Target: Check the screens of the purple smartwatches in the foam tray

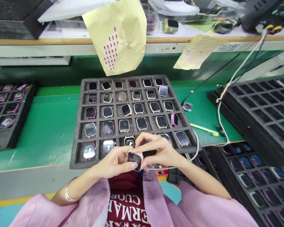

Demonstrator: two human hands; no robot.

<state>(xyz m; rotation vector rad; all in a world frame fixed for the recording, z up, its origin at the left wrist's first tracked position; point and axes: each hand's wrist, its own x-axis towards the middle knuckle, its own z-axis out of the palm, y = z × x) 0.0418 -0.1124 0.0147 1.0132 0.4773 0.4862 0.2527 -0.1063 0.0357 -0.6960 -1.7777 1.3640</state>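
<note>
Both hands meet at the front edge of a grey foam tray (pixel 76 138). My left hand (pixel 113 162) is closed on a pale-rimmed watch case (pixel 134 160), its thumb across the dark screen. From the other side, my right hand (pixel 158 151) has its fingers pressed round the same case. A white cable (pixel 172 168) runs from beneath the case to the right. Rows of square watch cases with pink or cream rims lie in the tray's compartments; a few at the front, such as one lit watch (pixel 89 150), have glowing screens.
Another foam tray (pixel 4 138) with pink watches stands at the left. Stacked dark trays (pixel 253 126) are at the right. A green-yellow brush (pixel 204 129) and cables lie beside the main tray. Yellow sticker sheets (pixel 130 34) hang from the shelf (pixel 75 41).
</note>
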